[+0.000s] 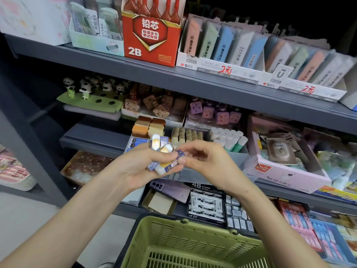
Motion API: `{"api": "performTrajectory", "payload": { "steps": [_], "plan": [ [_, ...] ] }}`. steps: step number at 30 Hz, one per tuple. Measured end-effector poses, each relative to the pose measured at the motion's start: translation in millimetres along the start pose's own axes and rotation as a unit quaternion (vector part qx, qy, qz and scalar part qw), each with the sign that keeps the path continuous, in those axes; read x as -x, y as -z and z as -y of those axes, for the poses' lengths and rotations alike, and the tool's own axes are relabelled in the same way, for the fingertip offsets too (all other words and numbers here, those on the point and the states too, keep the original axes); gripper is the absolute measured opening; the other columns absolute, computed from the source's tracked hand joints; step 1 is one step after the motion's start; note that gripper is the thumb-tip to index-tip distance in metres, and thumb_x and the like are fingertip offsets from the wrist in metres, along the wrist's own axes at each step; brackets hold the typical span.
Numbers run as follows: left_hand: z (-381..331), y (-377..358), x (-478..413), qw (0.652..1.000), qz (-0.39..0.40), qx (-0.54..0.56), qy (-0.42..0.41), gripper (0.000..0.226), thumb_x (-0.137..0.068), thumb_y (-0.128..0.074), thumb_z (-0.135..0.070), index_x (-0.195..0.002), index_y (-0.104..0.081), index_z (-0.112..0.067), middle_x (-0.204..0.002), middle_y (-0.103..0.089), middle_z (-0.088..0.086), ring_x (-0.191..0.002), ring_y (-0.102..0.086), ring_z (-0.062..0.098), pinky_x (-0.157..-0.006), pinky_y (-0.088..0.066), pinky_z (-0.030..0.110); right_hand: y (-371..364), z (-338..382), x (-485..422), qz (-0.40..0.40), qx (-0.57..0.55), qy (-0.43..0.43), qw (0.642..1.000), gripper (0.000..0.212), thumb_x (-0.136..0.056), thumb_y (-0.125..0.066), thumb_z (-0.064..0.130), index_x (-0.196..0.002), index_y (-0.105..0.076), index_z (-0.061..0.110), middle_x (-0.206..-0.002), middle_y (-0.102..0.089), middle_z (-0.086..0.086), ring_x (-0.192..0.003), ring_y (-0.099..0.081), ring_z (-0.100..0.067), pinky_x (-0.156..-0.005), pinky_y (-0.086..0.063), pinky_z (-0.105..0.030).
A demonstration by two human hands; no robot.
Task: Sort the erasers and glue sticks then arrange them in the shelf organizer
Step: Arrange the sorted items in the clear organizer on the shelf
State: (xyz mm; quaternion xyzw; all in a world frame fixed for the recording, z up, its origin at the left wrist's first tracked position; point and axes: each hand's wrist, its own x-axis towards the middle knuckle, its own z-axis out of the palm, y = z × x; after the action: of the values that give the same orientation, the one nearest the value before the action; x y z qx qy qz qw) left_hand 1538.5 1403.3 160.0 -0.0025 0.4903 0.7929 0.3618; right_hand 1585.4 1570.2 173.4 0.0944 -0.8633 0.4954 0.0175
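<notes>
A green slotted plastic basket [173, 222] sits at the bottom centre. Above it, mid-frame, the left hand [143, 167] grips a clutch of small white erasers in blue-and-yellow sleeves [159, 145], its fingers curled around them. The right hand [204, 161] pinches the end of the lowest eraser [171, 165] between thumb and fingers [190, 149]. Just behind, white-capped glue sticks [229, 139] stand in a grey shelf organizer [238, 157].

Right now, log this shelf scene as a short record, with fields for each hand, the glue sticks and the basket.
left hand: grips a bunch of wrapped erasers
right hand: pinches the end of one blue-and-yellow eraser in that bunch
glue sticks: upright in the shelf organizer, behind the hands
basket: green, below the hands, in front of the shelves
</notes>
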Motion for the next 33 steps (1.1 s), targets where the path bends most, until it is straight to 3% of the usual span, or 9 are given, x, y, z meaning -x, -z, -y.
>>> {"api": "performTrajectory", "payload": {
  "steps": [3, 5, 8, 11, 15, 18, 22, 26, 33],
  "plan": [
    [-3, 2, -1, 0.996, -0.028, 0.088, 0.019, 0.039, -0.06, -0.069, 0.0, -0.097, -0.063, 0.01, -0.097, -0.07, 0.024, -0.083, -0.071, 0.031, -0.056, -0.057, 0.028, 7, -6, 6, -0.061, -0.175, -0.025, 0.982, 0.021, -0.075, -0.071, 0.004, -0.091, -0.067, 0.017, -0.082, -0.067, 0.001, -0.074, -0.058, -0.008, -0.069, -0.05, -0.018],
    [-3, 3, -3, 0.994, -0.039, 0.103, -0.008, 0.035, -0.059, -0.069, -0.002, -0.093, -0.063, 0.006, -0.093, -0.071, 0.022, -0.083, -0.071, 0.031, -0.053, -0.055, 0.024, 9, -13, 9, -0.112, -0.317, -0.058, 0.94, 0.025, -0.068, -0.069, 0.01, -0.092, -0.065, 0.009, -0.075, -0.067, 0.001, -0.065, -0.057, -0.01, -0.065, -0.049, -0.017],
    [6, -4, -5, 0.995, -0.028, 0.015, -0.099, 0.038, -0.06, -0.072, -0.011, -0.096, -0.061, -0.005, -0.092, -0.073, 0.012, -0.082, -0.07, 0.021, -0.054, -0.051, 0.02, 3, -20, 11, -0.135, -0.455, -0.105, 0.874, 0.023, -0.068, -0.064, 0.008, -0.09, -0.066, 0.002, -0.071, -0.067, -0.005, -0.062, -0.058, -0.012, -0.062, -0.051, -0.018],
    [19, -16, -6, 0.982, -0.031, -0.094, -0.161, 0.053, -0.06, -0.073, -0.02, -0.109, -0.059, -0.004, -0.089, -0.065, 0.009, -0.072, -0.058, 0.015, -0.065, -0.046, 0.023, -10, -20, 15, -0.085, -0.514, -0.15, 0.841, 0.016, -0.07, -0.062, 0.011, -0.077, -0.076, 0.006, -0.073, -0.071, -0.008, -0.061, -0.064, -0.01, -0.057, -0.052, -0.018],
    [26, -23, -12, 0.979, -0.021, -0.079, -0.188, 0.047, -0.067, -0.069, -0.012, -0.108, -0.051, 0.0, -0.078, -0.054, 0.008, -0.072, -0.049, 0.019, -0.069, -0.041, 0.032, -8, -21, 23, -0.057, -0.424, -0.155, 0.89, 0.014, -0.066, -0.07, 0.022, -0.07, -0.076, 0.01, -0.069, -0.069, -0.008, -0.058, -0.059, -0.011, -0.053, -0.049, -0.019],
    [27, -22, -15, 0.979, -0.02, -0.104, -0.173, 0.039, -0.067, -0.069, -0.01, -0.1, -0.051, -0.002, -0.077, -0.058, 0.006, -0.07, -0.054, 0.017, -0.065, -0.043, 0.026, 2, -20, 25, -0.078, -0.275, -0.139, 0.948, 0.02, -0.061, -0.075, 0.03, -0.075, -0.074, 0.015, -0.07, -0.066, -0.001, -0.058, -0.053, -0.007, -0.054, -0.044, -0.016],
    [25, -20, -18, 0.978, 0.031, -0.154, -0.139, 0.017, -0.072, -0.069, -0.002, -0.079, -0.069, -0.017, -0.073, -0.066, 0.0, -0.069, -0.057, 0.016, -0.065, -0.043, 0.027, 23, -18, 20, -0.073, -0.214, -0.07, 0.972, 0.027, -0.082, -0.064, 0.013, -0.108, -0.065, 0.018, -0.078, -0.063, 0.0, -0.063, -0.053, -0.007, -0.064, -0.047, -0.019],
    [22, -19, -16, 0.974, 0.092, -0.182, -0.101, 0.026, -0.073, -0.069, -0.003, -0.098, -0.067, -0.011, -0.074, -0.067, 0.001, -0.06, -0.054, 0.008, -0.049, -0.039, 0.016, 37, -12, 14, 0.006, -0.083, -0.031, 0.996, 0.021, -0.089, -0.058, 0.005, -0.1, -0.067, 0.02, -0.071, -0.065, 0.007, -0.059, -0.054, -0.008, -0.065, -0.048, -0.018],
    [-2, -2, -14, 0.995, -0.097, 0.004, -0.019, 0.023, -0.07, -0.069, -0.005, -0.089, -0.057, -0.004, -0.068, -0.055, 0.009, -0.054, -0.049, 0.011, -0.039, -0.034, 0.013, 57, -16, -1, -0.082, 0.085, -0.056, 0.991, 0.008, -0.082, -0.069, 0.004, -0.082, -0.069, 0.012, -0.07, -0.064, 0.0, -0.05, -0.056, -0.001, -0.054, -0.046, -0.011]
  ]
}}
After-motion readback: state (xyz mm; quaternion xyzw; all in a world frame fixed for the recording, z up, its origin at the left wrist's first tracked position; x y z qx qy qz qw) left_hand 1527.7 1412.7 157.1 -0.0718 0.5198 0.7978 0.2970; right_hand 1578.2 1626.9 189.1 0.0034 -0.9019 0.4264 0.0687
